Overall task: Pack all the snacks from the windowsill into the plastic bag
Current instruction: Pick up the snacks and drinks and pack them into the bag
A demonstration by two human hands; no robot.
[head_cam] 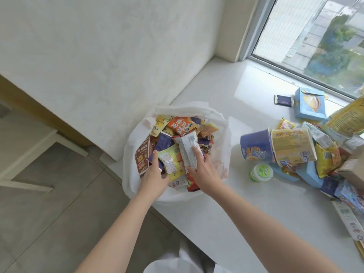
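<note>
A white plastic bag (134,174) sits open on the windowsill's left end, filled with several snack packets. My left hand (155,174) reaches into it and grips a yellow-green packet (170,160) together with a dark blue one (164,142). My right hand (201,170) holds a white packet with a barcode (187,146) over the bag's middle. To the right on the windowsill (226,223) lies a heap of snacks: a blue cup (256,145) and a yellow cup (291,145) on their sides, a green-lidded tub (261,172), blue boxes (310,104) and yellow packets (327,160).
The window (315,36) runs along the far right. A small dark packet (282,99) lies alone near the frame. The white wall (98,56) stands behind the bag. The sill's front edge drops to a tiled floor (49,203) at the left.
</note>
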